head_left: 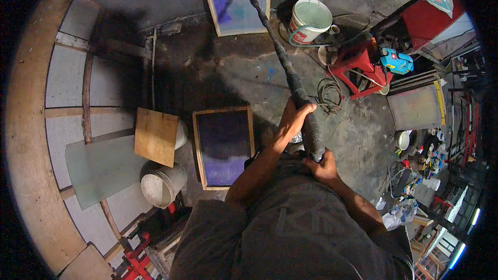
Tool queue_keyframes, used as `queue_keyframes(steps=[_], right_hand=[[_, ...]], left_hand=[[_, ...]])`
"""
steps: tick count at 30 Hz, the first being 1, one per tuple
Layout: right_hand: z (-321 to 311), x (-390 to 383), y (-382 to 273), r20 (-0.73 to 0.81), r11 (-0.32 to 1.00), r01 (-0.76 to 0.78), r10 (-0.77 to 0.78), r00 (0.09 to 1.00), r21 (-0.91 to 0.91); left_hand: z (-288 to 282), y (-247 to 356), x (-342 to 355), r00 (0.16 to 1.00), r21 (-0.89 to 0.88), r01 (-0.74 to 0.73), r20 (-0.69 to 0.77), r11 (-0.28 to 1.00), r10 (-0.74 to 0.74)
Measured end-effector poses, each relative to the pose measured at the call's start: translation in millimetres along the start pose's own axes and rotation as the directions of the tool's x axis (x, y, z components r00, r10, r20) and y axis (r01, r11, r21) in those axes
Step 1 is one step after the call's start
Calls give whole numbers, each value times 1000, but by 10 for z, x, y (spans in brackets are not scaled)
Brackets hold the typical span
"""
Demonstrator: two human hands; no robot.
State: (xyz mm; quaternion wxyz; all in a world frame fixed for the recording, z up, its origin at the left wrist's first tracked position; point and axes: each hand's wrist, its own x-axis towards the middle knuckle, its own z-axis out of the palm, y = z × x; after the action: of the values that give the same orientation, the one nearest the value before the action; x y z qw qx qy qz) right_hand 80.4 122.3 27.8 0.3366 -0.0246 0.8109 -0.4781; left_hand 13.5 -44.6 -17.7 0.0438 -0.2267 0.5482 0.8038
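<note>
Both my hands are closed around a long black pressure washer wand (282, 57) that slants up and to the left. My left hand (295, 120) wraps its thick middle part, and my right hand (324, 168) grips its near end, close to my body. The wand's tip overlaps a wood-framed mesh screen (249, 15) leaning against the far wall; purple covers its left part, while the rest looks pale grey-blue. Whether water leaves the tip is hard to make out. Left of my left forearm stands a second framed screen (223, 135), dark purple with a lighter lower part.
A white bucket (311, 35) of water sits below a wall tap. To its right, a blue machine (397, 61) rests by a red stool (358, 65), with a coiled hose (330, 96) on the floor. A wooden board (155, 137) and another white bucket (176, 179) are at left.
</note>
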Motion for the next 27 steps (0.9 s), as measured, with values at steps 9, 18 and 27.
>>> queue_keyframes(steps=[9, 18, 27], right_hand=[[-48, 93, -118, 9, 1000, -13, 13, 1000, -16], [-11, 74, -43, 1, 997, 72, -72, 997, -30], [37, 96, -92, -1, 997, 22, -22, 1000, 72]], left_hand=[[-1, 49, 95, 999, -5, 32, 8, 999, -32], [-21, 11, 102, 998, -52, -58, -4, 997, 58], [-80, -68, 125, 998, 13, 64, -16, 998, -64]])
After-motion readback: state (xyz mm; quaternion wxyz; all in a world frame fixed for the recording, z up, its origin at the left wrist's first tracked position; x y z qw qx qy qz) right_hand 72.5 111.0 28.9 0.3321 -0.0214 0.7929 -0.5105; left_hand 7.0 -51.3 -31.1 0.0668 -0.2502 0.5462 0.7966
